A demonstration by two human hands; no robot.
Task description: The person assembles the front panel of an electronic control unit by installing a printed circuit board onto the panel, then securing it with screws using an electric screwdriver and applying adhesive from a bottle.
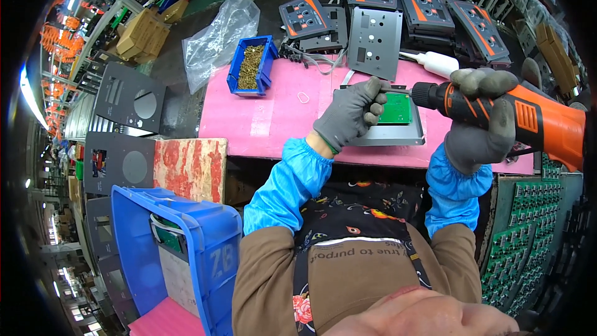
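Observation:
My right hand (482, 118), in a grey glove, is wrapped round an orange and black cordless drill (528, 118) pointing left. Its long thin bit (395, 91) reaches across to my left hand (351, 115), also gloved. The left fingers are closed in a pinch at the bit's tip; whether a small screw sits between them is hidden. Below the bit, a green circuit board (397, 111) lies in a shallow grey metal panel (392, 138) on the pink work mat (249, 121). The left hand covers part of that panel.
A blue bin of brass-coloured screws (250, 68) stands left of the panel. Behind are a grey faceplate (373, 43), a white squeeze bottle (438, 63) and stacked control panels (426, 9). A large blue crate (211, 255) is at lower left, with several circuit boards (525, 230) at right.

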